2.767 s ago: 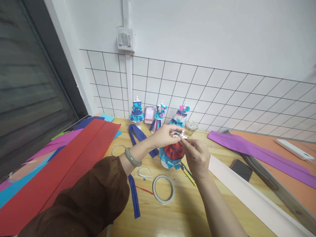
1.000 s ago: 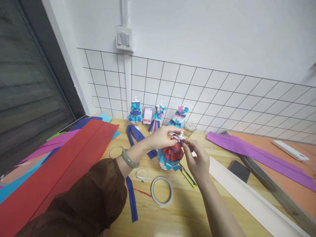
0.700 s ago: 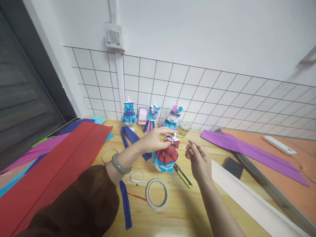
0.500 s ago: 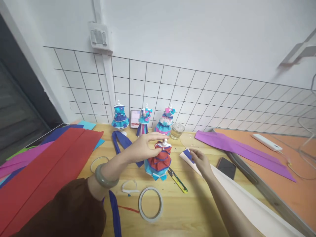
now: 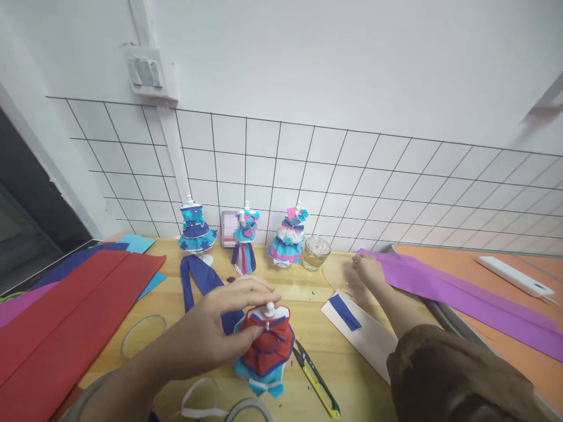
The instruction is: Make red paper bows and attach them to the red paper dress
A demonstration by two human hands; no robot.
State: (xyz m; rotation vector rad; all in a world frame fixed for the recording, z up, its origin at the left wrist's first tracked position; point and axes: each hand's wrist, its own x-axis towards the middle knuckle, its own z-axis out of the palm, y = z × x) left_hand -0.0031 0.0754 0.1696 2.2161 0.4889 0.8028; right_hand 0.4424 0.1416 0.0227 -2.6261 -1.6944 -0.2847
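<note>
My left hand [image 5: 233, 316] is on a small dress form [image 5: 270, 346] in a red ruffled crepe-paper dress with blue edging and a light-blue hem. The thumb presses at a small pearl on the bodice, and the fingers reach behind the white neck. Further back, my right hand [image 5: 368, 271] is down at a pale round patch [image 5: 336, 272] on the table, beside the purple paper [image 5: 461, 293]. Its fingers are curled together, and anything between them is too small to make out. Thread snips [image 5: 316, 378] with yellow and green handles lie right of the dress.
Three dressed forms, one in layered blue [image 5: 196, 228], stand by the wall with a glass of liquid [image 5: 315, 253]. Red paper [image 5: 79, 316] covers the left. A pale strip [image 5: 365, 346] carries a blue piece [image 5: 345, 312]. A tape roll [image 5: 250, 405] lies in front.
My right hand has moved from the blue piece on the pale strip to the round patch further back. My left hand stays on the dress form. The view has shifted.
</note>
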